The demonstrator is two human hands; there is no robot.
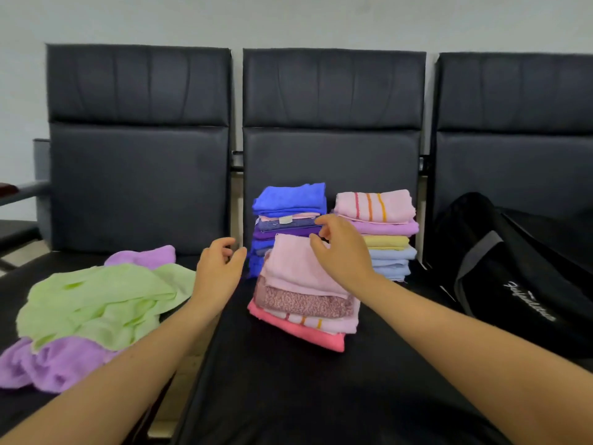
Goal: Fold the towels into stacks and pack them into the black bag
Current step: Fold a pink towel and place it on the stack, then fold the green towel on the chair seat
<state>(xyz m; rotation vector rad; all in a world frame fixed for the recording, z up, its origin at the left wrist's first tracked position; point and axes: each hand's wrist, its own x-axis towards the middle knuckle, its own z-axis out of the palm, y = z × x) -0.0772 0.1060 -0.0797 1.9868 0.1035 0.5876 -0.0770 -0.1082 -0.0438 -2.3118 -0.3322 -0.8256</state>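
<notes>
My right hand (341,252) hovers over the near stack (305,297) of folded towels on the middle seat (288,396), fingers loosely curled above its top pink towel (295,264); I cannot tell whether the fingertips touch the cloth, and they hold nothing. My left hand (218,268) hangs in the air just left of that stack, fingers relaxed and half curled, also holding nothing. The near stack runs from pale pink on top, through a speckled mauve towel and a striped one, to a bright pink towel at the bottom. Behind it stand two taller stacks against the seat back: a blue stack (288,220) of blues and purples, and beside it on the right a pastel stack (382,232) topped by a striped pink towel. On the left seat lies a loose heap of unfolded green towels (102,303) over purple towels (54,364). The black bag (513,277) sits on the right seat, well apart from my hands.
</notes>
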